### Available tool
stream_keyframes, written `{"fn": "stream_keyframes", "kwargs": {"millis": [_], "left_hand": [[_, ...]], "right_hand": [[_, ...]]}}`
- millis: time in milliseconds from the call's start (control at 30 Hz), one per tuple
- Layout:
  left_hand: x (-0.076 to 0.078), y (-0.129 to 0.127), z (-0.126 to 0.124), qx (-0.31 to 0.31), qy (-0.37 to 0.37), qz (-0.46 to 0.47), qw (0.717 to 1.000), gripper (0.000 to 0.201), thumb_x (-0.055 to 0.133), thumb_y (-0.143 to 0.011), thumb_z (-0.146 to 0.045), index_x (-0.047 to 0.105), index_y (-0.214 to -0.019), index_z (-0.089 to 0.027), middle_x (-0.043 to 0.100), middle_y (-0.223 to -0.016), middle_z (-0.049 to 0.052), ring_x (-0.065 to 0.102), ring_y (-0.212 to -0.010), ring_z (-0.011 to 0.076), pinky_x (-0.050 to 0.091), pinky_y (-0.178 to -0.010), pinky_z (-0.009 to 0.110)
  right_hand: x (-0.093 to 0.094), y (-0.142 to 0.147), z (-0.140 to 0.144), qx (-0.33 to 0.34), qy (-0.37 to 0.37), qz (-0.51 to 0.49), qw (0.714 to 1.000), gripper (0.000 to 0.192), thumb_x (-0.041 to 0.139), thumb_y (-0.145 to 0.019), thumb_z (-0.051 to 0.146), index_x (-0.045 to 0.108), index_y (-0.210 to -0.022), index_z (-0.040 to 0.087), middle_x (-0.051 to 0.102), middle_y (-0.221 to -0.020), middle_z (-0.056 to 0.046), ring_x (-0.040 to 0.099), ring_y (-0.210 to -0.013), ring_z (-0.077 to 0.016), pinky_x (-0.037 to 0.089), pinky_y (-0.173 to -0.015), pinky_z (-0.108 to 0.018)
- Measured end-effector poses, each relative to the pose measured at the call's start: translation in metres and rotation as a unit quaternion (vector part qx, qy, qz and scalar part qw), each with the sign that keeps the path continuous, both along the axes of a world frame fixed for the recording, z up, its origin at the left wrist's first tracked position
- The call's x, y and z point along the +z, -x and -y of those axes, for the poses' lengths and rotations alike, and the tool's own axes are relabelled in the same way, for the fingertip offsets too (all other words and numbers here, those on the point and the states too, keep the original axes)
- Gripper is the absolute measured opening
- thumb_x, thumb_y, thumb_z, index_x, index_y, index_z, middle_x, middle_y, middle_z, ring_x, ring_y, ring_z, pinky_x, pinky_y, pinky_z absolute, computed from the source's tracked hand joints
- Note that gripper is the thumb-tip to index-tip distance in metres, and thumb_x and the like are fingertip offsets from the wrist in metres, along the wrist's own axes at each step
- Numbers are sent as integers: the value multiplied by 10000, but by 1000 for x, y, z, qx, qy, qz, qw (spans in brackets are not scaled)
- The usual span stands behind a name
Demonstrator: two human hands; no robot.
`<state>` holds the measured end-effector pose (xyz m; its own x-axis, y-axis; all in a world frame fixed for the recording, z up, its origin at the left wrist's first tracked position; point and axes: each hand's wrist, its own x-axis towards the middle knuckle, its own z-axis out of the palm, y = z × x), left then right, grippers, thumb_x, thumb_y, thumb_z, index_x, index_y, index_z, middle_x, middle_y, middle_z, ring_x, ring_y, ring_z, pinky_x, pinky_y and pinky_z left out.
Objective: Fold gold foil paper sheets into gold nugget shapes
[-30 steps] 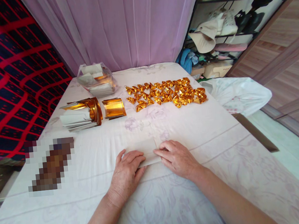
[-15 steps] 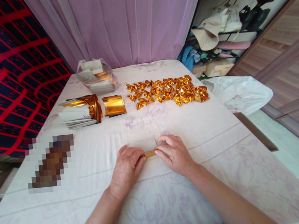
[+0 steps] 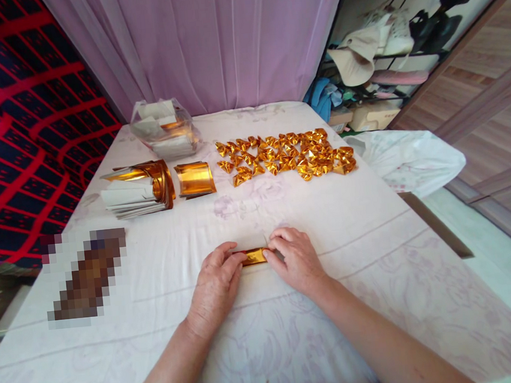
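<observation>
A sheet of gold foil paper (image 3: 254,256), rolled into a narrow strip with its shiny side out, lies on the cloth between my hands. My left hand (image 3: 216,276) grips its left end with the fingers bent. At the other end, the thumb and fingers of my right hand (image 3: 297,260) pinch the strip. Farther back are a fanned stack of foil paper (image 3: 136,194), white and gold, and a smaller gold stack (image 3: 195,180) beside it. Several folded gold foil pieces (image 3: 279,153) sit in rows to the right of these.
A clear plastic bag (image 3: 166,131) holding more paper stands at the back left. The patterned cloth (image 3: 172,356) covers the table. A blurred-out object (image 3: 89,276) lies at the left. Beyond the right edge are a white plastic bag (image 3: 419,157) and shelves with a cap (image 3: 353,58).
The paper's pale flat part has been rolled up; a wider gold face now shows between my hands. Both hands have shifted slightly, still at its ends.
</observation>
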<state>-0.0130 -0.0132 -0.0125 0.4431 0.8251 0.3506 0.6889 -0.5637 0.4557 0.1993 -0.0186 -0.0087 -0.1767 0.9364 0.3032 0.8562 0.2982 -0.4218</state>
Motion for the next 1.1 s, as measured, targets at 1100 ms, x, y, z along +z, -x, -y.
{"fn": "stream_keyframes", "kwargs": {"millis": [1100], "left_hand": [[2,-23,46,16,-64,-235,970,502,361,-994,-445,522,-1367,-150,561,-1405,92,521,-1267,270,363,-1066,490]], "right_hand": [[-5,3,-2,-18,-17,32,999,168,611,-885,280,585,-734,210,631,-879,-31,558,-876,-197,350,-760,-332]]}}
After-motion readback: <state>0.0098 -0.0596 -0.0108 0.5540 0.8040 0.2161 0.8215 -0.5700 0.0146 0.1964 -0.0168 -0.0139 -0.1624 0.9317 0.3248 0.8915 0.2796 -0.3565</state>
